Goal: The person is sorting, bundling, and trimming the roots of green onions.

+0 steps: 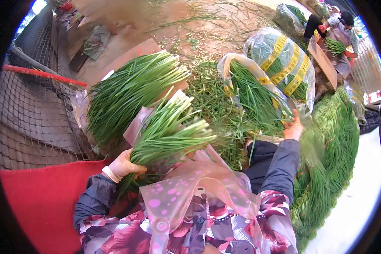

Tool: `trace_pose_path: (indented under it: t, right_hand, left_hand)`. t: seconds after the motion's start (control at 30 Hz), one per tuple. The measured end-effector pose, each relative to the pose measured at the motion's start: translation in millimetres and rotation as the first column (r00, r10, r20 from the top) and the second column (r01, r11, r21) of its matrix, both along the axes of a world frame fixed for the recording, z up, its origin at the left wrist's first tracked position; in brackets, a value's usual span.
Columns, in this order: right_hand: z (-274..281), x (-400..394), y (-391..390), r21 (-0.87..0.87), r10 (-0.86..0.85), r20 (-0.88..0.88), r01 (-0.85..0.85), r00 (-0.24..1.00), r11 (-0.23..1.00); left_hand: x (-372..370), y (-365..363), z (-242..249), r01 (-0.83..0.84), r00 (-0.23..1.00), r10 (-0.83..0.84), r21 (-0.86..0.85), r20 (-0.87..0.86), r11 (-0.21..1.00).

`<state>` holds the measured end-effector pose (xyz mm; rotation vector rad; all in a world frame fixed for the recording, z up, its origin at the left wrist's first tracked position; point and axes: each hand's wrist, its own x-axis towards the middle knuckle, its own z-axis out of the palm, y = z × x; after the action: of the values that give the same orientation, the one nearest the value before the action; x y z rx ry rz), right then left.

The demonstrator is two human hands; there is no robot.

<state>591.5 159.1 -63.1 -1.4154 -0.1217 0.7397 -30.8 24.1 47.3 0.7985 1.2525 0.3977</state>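
My left hand (125, 166), with a pale glove or wrap at the wrist, is closed around the leafy end of a bunch of chives (165, 135). The pale stem ends of this bunch fan out to the upper right, above my pink clear apron (190, 178). At the mouth of an open plastic bag (225, 70), my right hand (293, 127) has its fingers curled at the leaf tips of loose chives (252, 91). Its grip is partly hidden. A large pile of chives (133, 86) lies on a board, beyond my left hand.
A full clear bag with yellow tape (279, 63) stands behind the open one. Bundled chives (330, 156) are heaped along my right. Trimmings (211, 97) cover the ground ahead. Netting (34, 114) and red cloth (42, 199) are on the left. Another person (340, 29) handles chives at upper right.
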Motion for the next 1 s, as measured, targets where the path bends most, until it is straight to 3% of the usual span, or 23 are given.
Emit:
trace_pose_path:
  t: [0.07,0.1,0.13,0.17,0.2,0.27,0.33,0.37,0.4,0.47,0.53,0.57,0.6,0.67,0.7,0.73,0.8,0.83,0.87,0.93,0.97,1.0]
  right_hand:
    - [7.1,-38.0,-9.2,-0.127,0.193,0.012,-0.19,0.981,0.974]
    - [21.8,-89.6,-16.6,-0.279,0.419,0.082,-0.383,0.904,0.881]
    - [-1.4,-114.6,-25.1,-0.252,0.807,0.077,-0.772,0.585,0.583]
    - [3.6,-165.0,-14.8,-0.715,0.977,-0.198,-0.67,-0.079,-0.199]
    - [36.4,-188.5,-38.7,-0.743,0.899,-0.075,-0.577,-0.431,-0.339]
    - [36.4,-206.7,-28.9,-0.792,0.886,0.292,-0.61,-0.36,0.013]
    - [58.3,-215.0,3.0,-0.459,0.966,0.252,-0.871,0.06,0.174]
    - [66.0,-220.5,16.0,-0.442,0.949,0.316,-0.882,0.018,0.164]
    - [72.2,-233.0,20.8,-0.502,0.916,0.392,-0.854,-0.082,0.138]
    - [83.0,-257.9,27.0,-0.498,0.911,0.21,-0.841,-0.355,-0.213]
    - [76.4,-281.2,17.1,-0.341,0.841,0.107,-0.814,-0.53,-0.469]
    - [82.0,-286.8,4.4,-0.524,0.848,0.165,-0.773,-0.504,-0.357]
    - [69.5,-287.2,0.3,-0.545,0.825,0.241,-0.774,-0.512,-0.321]
    - [33.9,-269.0,5.3,-0.359,0.882,0.329,-0.908,-0.338,-0.213]
    - [75.5,-263.7,10.0,-0.671,0.791,0.416,-0.738,-0.448,-0.066]
    - [67.1,-247.8,18.7,-0.687,0.773,0.548,-0.699,-0.318,0.199]
    - [60.4,-196.7,42.7,-0.742,0.919,0.394,-0.585,0.017,0.329]
    - [10.6,-160.0,60.2,-0.982,0.744,0.187,-0.147,-0.641,0.121]
    - [15.0,-167.2,52.6,-0.981,0.742,0.189,-0.151,-0.643,0.119]
    - [43.7,-196.1,30.7,-0.809,0.803,0.138,-0.534,-0.58,-0.247]
    - [50.7,-216.7,30.4,-0.632,0.863,0.248,-0.748,-0.44,-0.2]
    - [71.1,-233.9,33.1,-0.293,0.947,0.168,-0.931,-0.275,-0.218]
  left_hand:
    - [-0.4,1.6,-1.1,-0.03,0.999,0.031,0.035,-0.029,0.999]
    - [3.6,4.7,5.3,-0.035,0.999,0.035,0.018,-0.007,0.999]
    - [6.1,5.5,3.9,-0.039,0.999,0.039,0.021,-0.003,0.999]
    - [7.2,6.0,2.0,-0.055,0.998,0.055,0.038,0.004,0.998]
    - [7.3,6.6,-0.1,-0.072,0.997,0.071,0.055,0.011,0.996]
    - [6.4,6.8,-6.7,-0.046,0.999,0.044,0.122,0.016,0.992]
    - [8.1,6.6,-6.9,-0.008,1.0,0.004,0.185,0.021,0.983]
    - [9.0,8.6,-2.9,0.028,0.999,-0.031,0.13,0.022,0.991]
    - [10.2,10.3,1.1,0.066,0.997,-0.068,0.073,0.025,0.995]
    - [16.6,12.0,4.2,0.082,0.996,-0.085,0.09,0.028,0.993]
    - [20.1,12.7,4.7,0.103,0.993,-0.107,0.069,0.049,0.992]
    - [15.3,10.9,-5.0,0.13,0.989,-0.137,0.107,0.061,0.986]
    - [14.6,10.4,-7.1,0.128,0.989,-0.136,0.106,0.064,0.986]
    - [13.0,7.3,-9.0,0.154,0.987,-0.159,0.101,0.037,0.983]
    - [11.7,4.5,-10.6,0.156,0.986,-0.16,0.099,0.038,0.983]
    - [8.9,1.6,-11.9,0.152,0.986,-0.161,0.189,0.032,0.97]
    - [-2.4,0.7,-12.7,0.146,0.987,-0.16,0.28,0.027,0.949]
    - [-11.6,-2.0,-10.4,0.158,0.987,-0.163,0.173,0.015,0.972]
    - [-17.6,-3.4,-6.3,0.168,0.986,-0.168,0.066,0.001,0.984]
    - [-8.0,-2.1,-3.4,0.09,0.994,-0.098,0.167,0.04,0.982]
    - [-8.2,-0.2,-7.6,0.121,0.992,-0.124,0.167,0.01,0.979]
    - [-8.3,1.3,-11.2,0.156,0.988,-0.154,0.163,-0.024,0.974]
